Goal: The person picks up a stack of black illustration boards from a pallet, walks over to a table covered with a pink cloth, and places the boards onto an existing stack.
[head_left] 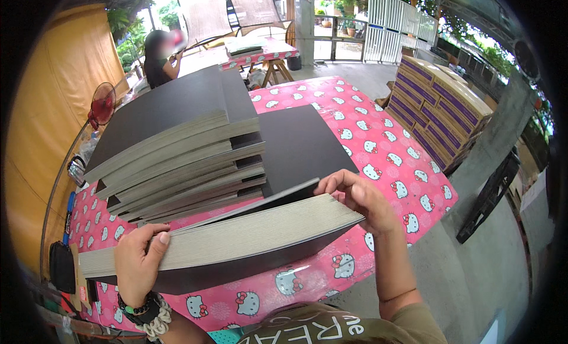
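Note:
A thick stack of thin black boards with pale edges point(236, 237) stands tilted on the near side of the table, its edges facing up toward me. My left hand point(141, 255) grips the stack near its left end, thumb on the pale edges and fingers over the far side. At the right end my right hand point(358, 199) has its fingers curled over the far corner. There one dark board point(290, 193) leans slightly apart from the rest. Beyond lies a tall pile of black boards point(171, 131) in uneven bundles, with a flat black board point(305, 145) to its right.
A pink cat-print cloth point(414, 193) covers the table. Stacked cardboard boxes point(438, 107) stand right of it, near a concrete post point(491, 137). A red fan point(102, 104) and an orange curtain point(53, 107) are at left. Another person point(158, 60) is at the far left.

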### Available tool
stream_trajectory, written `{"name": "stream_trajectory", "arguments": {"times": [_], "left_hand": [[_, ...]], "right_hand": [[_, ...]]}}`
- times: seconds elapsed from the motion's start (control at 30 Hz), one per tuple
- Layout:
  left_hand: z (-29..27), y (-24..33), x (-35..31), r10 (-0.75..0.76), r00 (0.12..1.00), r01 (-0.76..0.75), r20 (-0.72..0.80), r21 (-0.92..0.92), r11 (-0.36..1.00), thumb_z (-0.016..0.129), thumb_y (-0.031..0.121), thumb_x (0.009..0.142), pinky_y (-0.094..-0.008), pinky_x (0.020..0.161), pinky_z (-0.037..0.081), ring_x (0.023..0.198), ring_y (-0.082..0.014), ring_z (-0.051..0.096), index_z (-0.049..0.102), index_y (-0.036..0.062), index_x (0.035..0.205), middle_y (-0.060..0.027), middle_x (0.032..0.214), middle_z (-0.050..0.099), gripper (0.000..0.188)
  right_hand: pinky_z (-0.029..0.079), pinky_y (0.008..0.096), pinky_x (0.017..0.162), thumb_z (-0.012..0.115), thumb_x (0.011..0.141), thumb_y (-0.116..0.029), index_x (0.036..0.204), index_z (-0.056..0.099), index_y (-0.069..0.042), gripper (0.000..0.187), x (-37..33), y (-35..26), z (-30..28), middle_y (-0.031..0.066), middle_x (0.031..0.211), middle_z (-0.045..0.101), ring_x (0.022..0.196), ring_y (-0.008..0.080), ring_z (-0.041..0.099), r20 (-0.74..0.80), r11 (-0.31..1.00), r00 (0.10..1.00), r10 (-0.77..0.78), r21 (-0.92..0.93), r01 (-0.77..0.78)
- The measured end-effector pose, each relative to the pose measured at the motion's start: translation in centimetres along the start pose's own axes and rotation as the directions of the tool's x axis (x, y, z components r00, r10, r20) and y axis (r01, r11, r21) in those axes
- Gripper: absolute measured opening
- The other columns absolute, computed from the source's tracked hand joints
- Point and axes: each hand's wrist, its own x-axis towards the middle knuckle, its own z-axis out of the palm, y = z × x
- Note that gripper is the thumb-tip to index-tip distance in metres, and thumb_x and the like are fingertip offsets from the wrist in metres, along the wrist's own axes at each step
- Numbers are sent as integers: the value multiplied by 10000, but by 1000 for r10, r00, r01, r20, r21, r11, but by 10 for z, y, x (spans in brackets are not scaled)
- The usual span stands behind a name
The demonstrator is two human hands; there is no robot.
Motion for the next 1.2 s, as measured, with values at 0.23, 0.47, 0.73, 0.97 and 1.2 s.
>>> {"name": "stream_trajectory", "arguments": {"times": [0.23, 0.47, 0.73, 0.97, 1.2], "left_hand": [[-10, -2, -9, 565, 821, -547, -81, 167, 820, 752, 551, 521, -408, 817, 414, 963, -301, 531, 620, 79, 1105, -118, 1071, 585, 763], [-4, 2, -22, 355, 934, -346, -47, 129, 929, 822, 372, 455, -370, 715, 439, 805, -289, 559, 640, 72, 1016, -94, 885, 598, 661], [0, -9, -24, 409, 912, -401, -12, 171, 900, 811, 450, 458, -379, 642, 431, 724, -304, 570, 612, 32, 883, -106, 749, 590, 629], [-1, -7, -14, 390, 921, -384, -14, 141, 912, 820, 445, 445, -380, 667, 442, 727, -315, 577, 617, 33, 907, -115, 768, 605, 652], [-9, 5, -18, 354, 935, -349, -4, 159, 924, 828, 395, 472, -371, 683, 454, 750, -311, 589, 621, 30, 935, -124, 798, 615, 625]], "right_hand": [[389, 172, 566, 693, 791, -178, 903, 624, -39, 191, 44, 13, -13, 34, 791, 599, 617, 34, 450, -67, 837, 977, 202, -506, -208], [407, 231, 610, 712, 768, -117, 784, 574, -25, 166, 50, 53, -37, -41, 733, 517, 689, 53, 470, -351, 918, 912, -211, -392, 61], [354, 329, 962, 578, 885, -182, 1261, 424, 88, 488, -137, -77, -236, 162, 1203, 533, 1118, 226, 491, -790, 826, 251, -559, -505, 250], [381, 435, 961, 597, 876, -260, 1262, 434, 19, 503, -329, 34, -377, 100, 1246, 511, 1099, 265, 502, -987, 989, 65, -150, -149, 17], [233, 417, 1065, 695, 740, -430, 1365, 262, 63, 906, -223, 86, -294, 208, 1409, 315, 1303, 314, 300, -917, 61, 38, -398, -68, -996]]}}
